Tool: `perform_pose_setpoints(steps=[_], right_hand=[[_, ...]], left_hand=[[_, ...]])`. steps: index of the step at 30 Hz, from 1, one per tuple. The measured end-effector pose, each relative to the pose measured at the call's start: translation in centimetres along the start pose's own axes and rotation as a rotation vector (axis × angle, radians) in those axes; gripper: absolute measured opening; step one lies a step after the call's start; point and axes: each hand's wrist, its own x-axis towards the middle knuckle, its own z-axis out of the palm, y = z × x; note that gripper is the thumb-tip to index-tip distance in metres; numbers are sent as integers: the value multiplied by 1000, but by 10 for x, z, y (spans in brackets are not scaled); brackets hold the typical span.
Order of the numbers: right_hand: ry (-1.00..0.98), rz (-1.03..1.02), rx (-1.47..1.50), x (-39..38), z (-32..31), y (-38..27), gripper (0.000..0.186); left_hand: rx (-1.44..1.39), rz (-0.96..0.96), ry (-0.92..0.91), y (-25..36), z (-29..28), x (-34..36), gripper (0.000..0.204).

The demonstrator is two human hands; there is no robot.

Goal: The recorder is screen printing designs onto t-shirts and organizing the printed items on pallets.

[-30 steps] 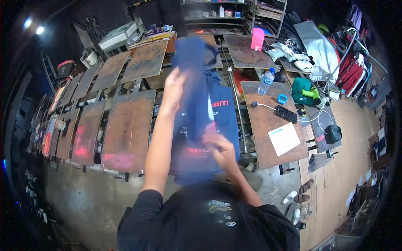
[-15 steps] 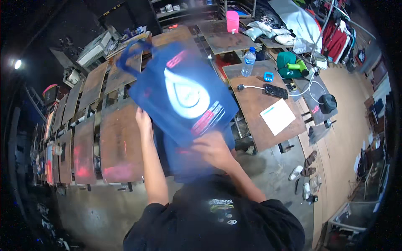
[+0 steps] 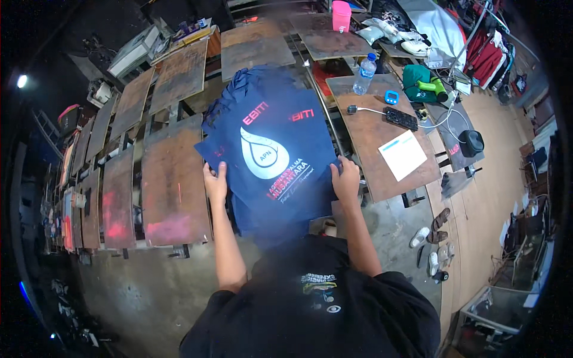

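A navy tote bag (image 3: 250, 194) with a white drop emblem and red and white lettering lies tilted on a pile of similar navy bags (image 3: 256, 80). My left hand (image 3: 216, 184) pinches its left edge, thumb on the upper side. At the right edge, my right hand (image 3: 347, 180) has its fingers closed on the fabric; some fingertips are hidden by it. The far end of the pile shows bunched, overlapping cloth, probably handles.
Brown boards (image 3: 173, 185) on a metal frame stretch to the left and behind. The right-hand board (image 3: 382, 170) bears a water bottle (image 3: 364, 74), a blue timer (image 3: 391, 97), a phone (image 3: 400, 119) and white paper (image 3: 403, 156). Shoes (image 3: 419, 237) lie on the floor at right.
The bag, raised and blurred before, has come down onto the pile. My right hand has shifted from its near edge out to the right edge; my left hand stays at the left side.
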Motion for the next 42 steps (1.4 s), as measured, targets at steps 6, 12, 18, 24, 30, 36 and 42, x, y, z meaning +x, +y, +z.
perform_pose_setpoints(steps=[6, 12, 18, 24, 30, 36, 42], right_hand=[[11, -30, 147, 6, -3, 9, 17], [188, 142, 755, 11, -40, -22, 7], [35, -212, 701, -2, -61, -79, 17], [-223, -427, 752, -22, -54, -108, 24], [-459, -269, 681, -22, -56, -104, 32], [-415, 59, 942, -19, -51, -104, 30], [-479, 84, 861, -12, -44, -89, 20]], left_hand=[[-227, 271, -77, 25, 15, 18, 61], [46, 93, -6, 91, 13, 9, 67], [273, 493, 37, 113, 45, -37, 37], [201, 115, -315, 115, 77, -51, 46], [-55, 164, -473, 104, 70, -54, 37], [-124, 269, -590, 124, 66, -75, 29], [-194, 219, -785, 147, 62, -100, 26]])
